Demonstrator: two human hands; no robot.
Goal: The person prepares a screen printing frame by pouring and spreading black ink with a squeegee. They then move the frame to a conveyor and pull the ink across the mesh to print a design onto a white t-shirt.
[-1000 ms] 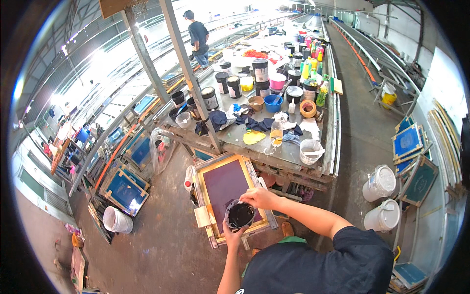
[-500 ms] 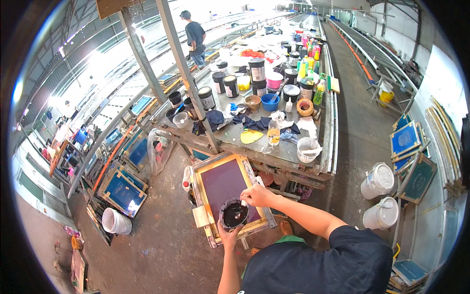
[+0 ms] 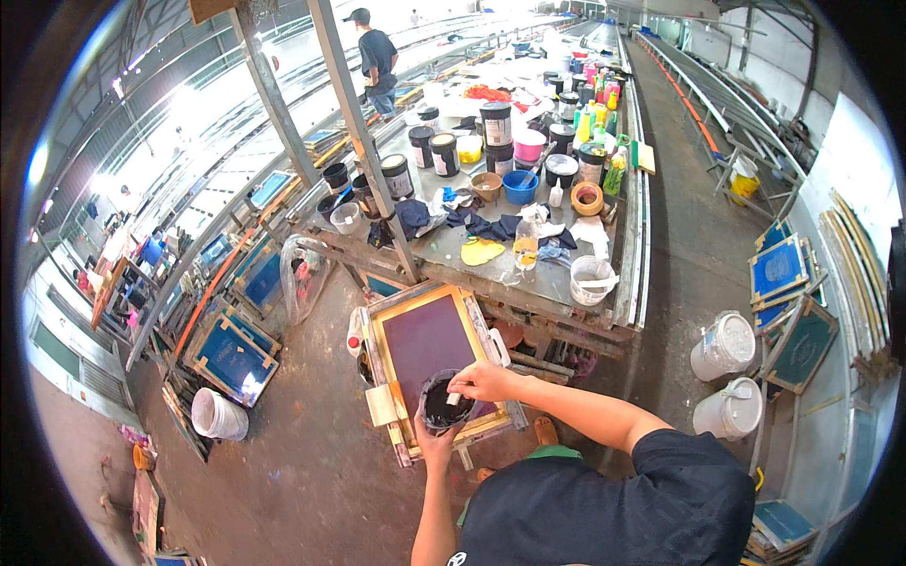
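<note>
My left hand [image 3: 436, 441] grips from below a small black cup of dark ink [image 3: 444, 403]. My right hand [image 3: 481, 382] sits over the cup's rim, its fingers closed on a small white stirring tool [image 3: 453, 399] dipped in the ink. Both hands hover over the near edge of a wooden-framed printing screen [image 3: 429, 340] with a purple mesh, which rests on a low stand in front of me.
A long worktable [image 3: 566, 283] behind the screen carries several ink tubs, bowls, bottles, rags and a tape roll. A slanted steel post [image 3: 363, 141] rises at its left. White buckets [image 3: 725, 344] stand on the right, blue screens [image 3: 231, 354] lean left. A person [image 3: 377, 57] stands far back.
The cup and both hands have stayed over the screen's near edge, shifting only slightly; the right hand keeps working at the cup's rim. The view has tilted a little.
</note>
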